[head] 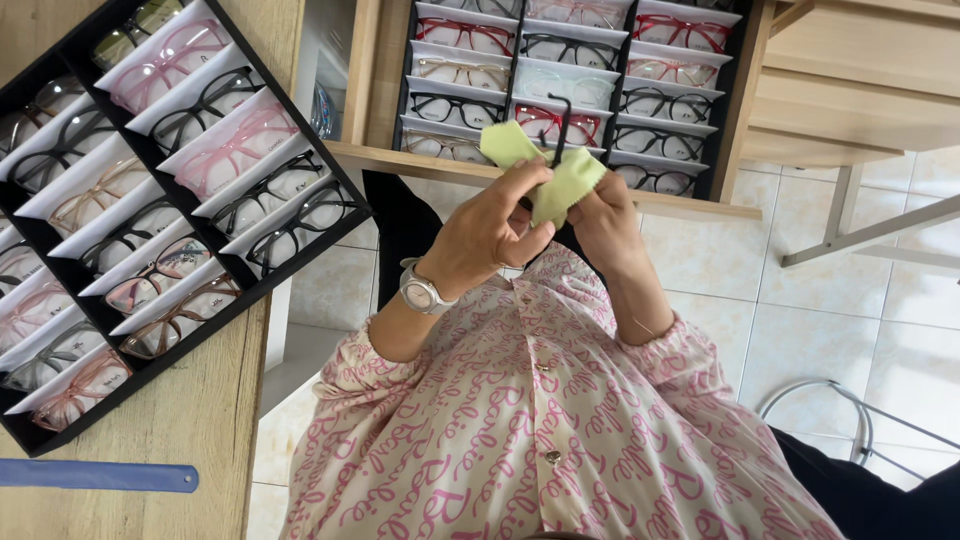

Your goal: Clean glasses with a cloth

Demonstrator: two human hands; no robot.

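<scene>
— Glasses point(557, 120), a thin dark frame, are up in front of the person's chest, mostly wrapped in a yellow-green cleaning cloth point(560, 180). Only an arm and a bit of the frame stick out above the fabric.

— Who has what?

— Both hands are closed on the bundle. The left hand point(485, 235), with a pale wristwatch point(420, 292), pinches cloth and frame between thumb and fingers. The right hand point(605, 225) grips the other side through the cloth.

— How would it handle, do you think?

— Light, I'd judge, and fragile: slim arms, small hinges, lenses that smudge or scratch. The cloth is soft and limp, so it gives no support; the frame must carry itself.

— Best place to hold?

— By the rim or bridge, with cloth between fingers and lens, not by the arm tip, which would lever on the hinge. Smooth plastic could slip inside the fabric, so a firm but gentle pinch suits it.

— Anything around?

— A black display tray point(30, 440) of frames on the wooden table point(190, 420), and another tray point(728, 100) ahead in an open drawer.
</scene>
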